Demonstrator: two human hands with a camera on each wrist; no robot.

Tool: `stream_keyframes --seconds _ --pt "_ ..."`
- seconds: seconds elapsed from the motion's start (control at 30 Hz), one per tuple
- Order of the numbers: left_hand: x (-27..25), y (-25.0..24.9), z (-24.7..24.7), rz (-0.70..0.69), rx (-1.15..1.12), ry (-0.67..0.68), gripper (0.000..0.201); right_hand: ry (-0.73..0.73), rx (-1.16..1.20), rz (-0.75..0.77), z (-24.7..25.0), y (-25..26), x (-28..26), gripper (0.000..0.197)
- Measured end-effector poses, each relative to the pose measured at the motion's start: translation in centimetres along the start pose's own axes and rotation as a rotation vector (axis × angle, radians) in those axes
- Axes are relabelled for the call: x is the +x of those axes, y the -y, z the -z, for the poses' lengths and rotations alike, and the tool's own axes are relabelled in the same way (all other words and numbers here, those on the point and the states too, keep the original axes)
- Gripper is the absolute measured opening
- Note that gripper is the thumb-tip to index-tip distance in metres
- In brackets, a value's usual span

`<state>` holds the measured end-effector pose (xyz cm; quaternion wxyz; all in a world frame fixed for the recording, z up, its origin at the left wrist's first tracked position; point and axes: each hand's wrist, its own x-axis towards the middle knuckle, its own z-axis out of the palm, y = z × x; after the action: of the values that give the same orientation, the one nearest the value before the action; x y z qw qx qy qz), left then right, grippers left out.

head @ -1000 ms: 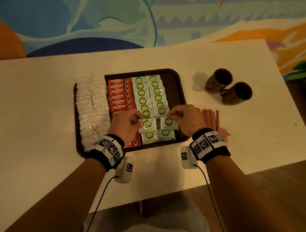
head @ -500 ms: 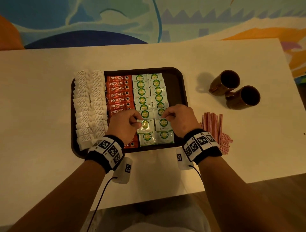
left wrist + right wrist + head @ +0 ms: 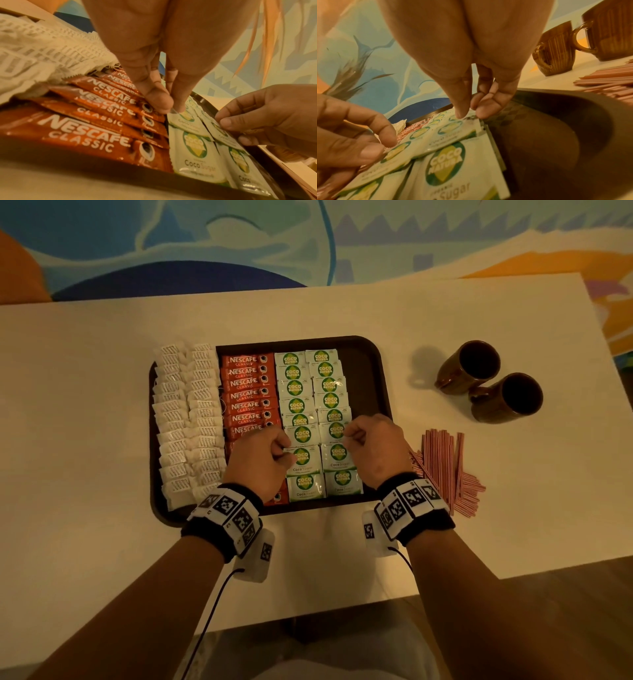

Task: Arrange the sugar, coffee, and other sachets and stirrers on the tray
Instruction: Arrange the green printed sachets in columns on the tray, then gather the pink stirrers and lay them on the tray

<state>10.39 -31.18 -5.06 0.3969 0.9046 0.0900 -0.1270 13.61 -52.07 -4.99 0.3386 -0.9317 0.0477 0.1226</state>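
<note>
At the centre of the head view, the left hand (image 3: 261, 461) pinches the upper left corner of a Coco Natura sugar sachet (image 3: 302, 460), and the right hand (image 3: 375, 447) pinches the top edge of the neighbouring sugar sachet (image 3: 338, 456). Both lie in the two green-and-white columns on the brown tray (image 3: 368, 378), right of the red Nescafe sachets (image 3: 247, 395) and white sachets (image 3: 186, 419). Striped stirrers (image 3: 445, 470) lie on the table (image 3: 85, 508) right of the tray, below two brown mugs (image 3: 489, 380).
</note>
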Motion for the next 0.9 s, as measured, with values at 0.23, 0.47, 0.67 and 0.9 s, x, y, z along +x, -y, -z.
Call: stream_keyframes --seconds 0.23,0.47,0.67,0.9 --pt "0.1 0.1 -0.5 -0.041 0.011 0.004 0.021 -0.035 -0.008 -0.065 0.0 -0.2 -0.6 0.025" --pt "0.2 -0.1 -0.7 -0.049 0.006 -0.012 0.021 -0.024 -0.014 -0.087 -0.2 -0.1 -0.6 0.032" --pt "0.1 -0.2 -0.3 -0.046 -0.003 -0.031 0.02 -0.037 -0.005 -0.078 0.0 0.1 -0.7 0.032" --pt "-0.5 -1.0 0.8 -0.077 -0.028 -0.059 0.015 -0.086 0.015 -0.104 1.9 -0.4 -2.3 0.032"
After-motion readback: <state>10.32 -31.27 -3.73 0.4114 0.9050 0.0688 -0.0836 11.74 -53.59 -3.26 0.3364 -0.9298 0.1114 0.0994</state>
